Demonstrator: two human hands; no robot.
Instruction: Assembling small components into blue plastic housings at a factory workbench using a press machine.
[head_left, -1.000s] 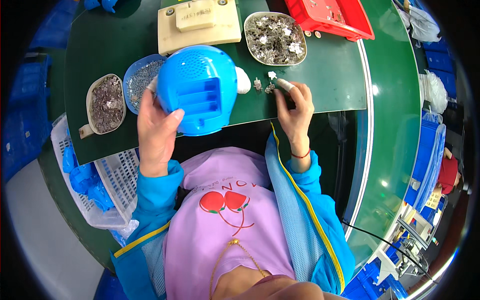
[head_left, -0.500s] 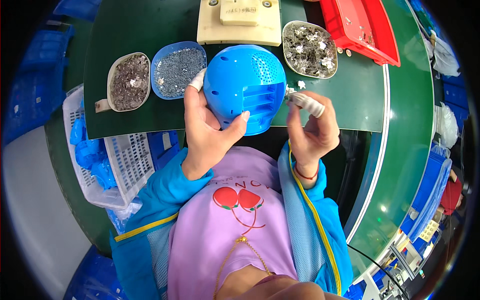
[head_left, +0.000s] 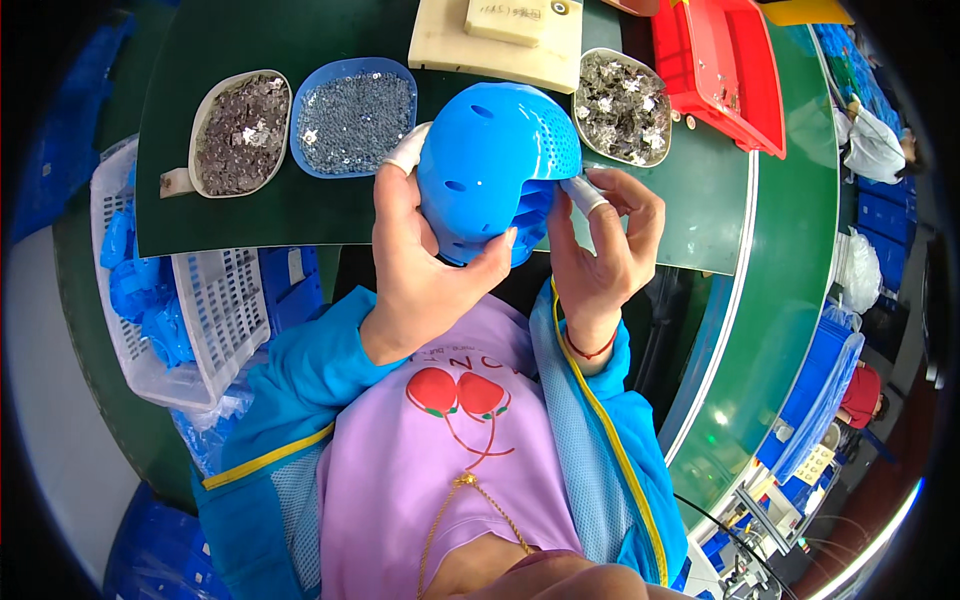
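Observation:
A rounded blue plastic housing (head_left: 482,148) with a speaker-hole grid and an open, ribbed compartment is held up over the table's near edge. My left hand (head_left: 425,275) is wrapped around its left side, thumb on the lower front and a white-covered finger behind. At the compartment's right edge, my right hand (head_left: 610,240) has its thumb and white-covered index finger pressed against the housing. The fingertips reach partly into the opening. Whatever they pinch is hidden.
Shallow tubs of small metal pieces stand behind: a cream tub (head_left: 240,135), a blue tub (head_left: 355,118) and another cream tub (head_left: 622,107). A beige block fixture (head_left: 440,45) and a red tray (head_left: 725,65) lie farther back. A white crate (head_left: 215,320) holds blue parts at left.
The housing has turned, so its compartment now faces more to the right. My right hand has moved in from beside it, bringing its fingertips to the compartment's edge.

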